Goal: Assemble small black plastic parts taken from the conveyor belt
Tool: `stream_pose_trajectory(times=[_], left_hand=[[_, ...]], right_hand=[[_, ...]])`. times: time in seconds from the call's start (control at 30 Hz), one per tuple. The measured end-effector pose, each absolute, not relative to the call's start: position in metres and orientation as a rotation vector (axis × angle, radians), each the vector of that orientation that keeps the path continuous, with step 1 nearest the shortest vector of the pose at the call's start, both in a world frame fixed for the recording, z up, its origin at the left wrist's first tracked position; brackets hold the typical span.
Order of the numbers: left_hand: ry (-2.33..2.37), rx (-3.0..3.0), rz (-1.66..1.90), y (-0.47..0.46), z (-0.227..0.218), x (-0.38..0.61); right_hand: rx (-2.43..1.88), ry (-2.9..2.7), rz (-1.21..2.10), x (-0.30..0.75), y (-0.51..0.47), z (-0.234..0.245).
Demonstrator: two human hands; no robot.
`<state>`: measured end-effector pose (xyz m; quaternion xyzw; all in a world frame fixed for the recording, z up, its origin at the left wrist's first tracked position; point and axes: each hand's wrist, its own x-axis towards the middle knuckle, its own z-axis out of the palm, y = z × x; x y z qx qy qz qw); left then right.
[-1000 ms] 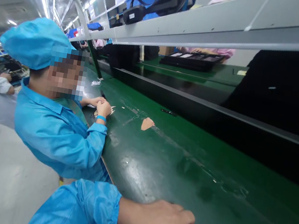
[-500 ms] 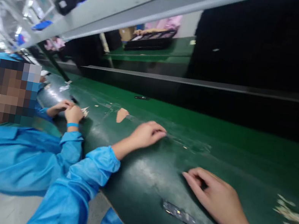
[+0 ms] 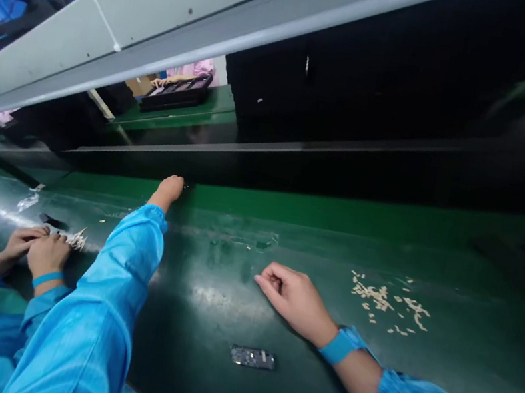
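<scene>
My left hand (image 3: 171, 188) is stretched far out to the green strip along the back of the bench. Its fingers are closed at a small dark circuit board (image 3: 186, 187), mostly hidden by the hand. My right hand (image 3: 295, 297) lies on the green bench top with fingers and thumb curled together, and nothing shows in them. A blue band goes round that wrist. Nearer to me lies another dark circuit board (image 3: 253, 357) with small shiny parts, untouched. To the right of my right hand is a scattered pile of small pale pieces (image 3: 377, 297).
At the left a co-worker's hands (image 3: 42, 249) are close together beside more pale pieces (image 3: 77, 238) and a dark object (image 3: 53, 221). A grey shelf beam (image 3: 171, 24) crosses above the bench. Behind the bench, a black tray (image 3: 176, 94) stands near another person's hand.
My left hand has reached away from me to the board at the back. The tan piece near it is out of sight. The view has turned right; my right hand stays on the bench.
</scene>
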<state>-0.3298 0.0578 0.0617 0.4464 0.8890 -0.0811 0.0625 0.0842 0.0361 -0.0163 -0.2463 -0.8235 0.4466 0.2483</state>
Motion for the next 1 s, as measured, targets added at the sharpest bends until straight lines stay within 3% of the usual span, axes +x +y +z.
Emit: stream_pose_trajectory(times=[0.37,0.73,0.87,0.93,1.0], left_hand=[[2.317,1.564,-0.291,0.029,0.089,-0.307],[2.633,1.678,-0.102,0.085,0.066,-0.273],[2.708,1.71,0.12,0.075,0.072,-0.238],[2.646,1.809,0.372,0.057,0.064,-0.2],[2.399,2.0,0.844,0.033,0.047,-0.152]], right_hand=[[-0.684,-2.202,1.282,0.081,0.037,-0.018],[-0.668,-2.191,1.233,0.085,0.034,-0.019],[-0.707,-2.084,1.337,0.099,0.024,-0.014],[-0.818,-1.867,1.5,0.109,0.017,-0.008],[-0.897,-1.608,1.69,0.119,0.011,-0.003]])
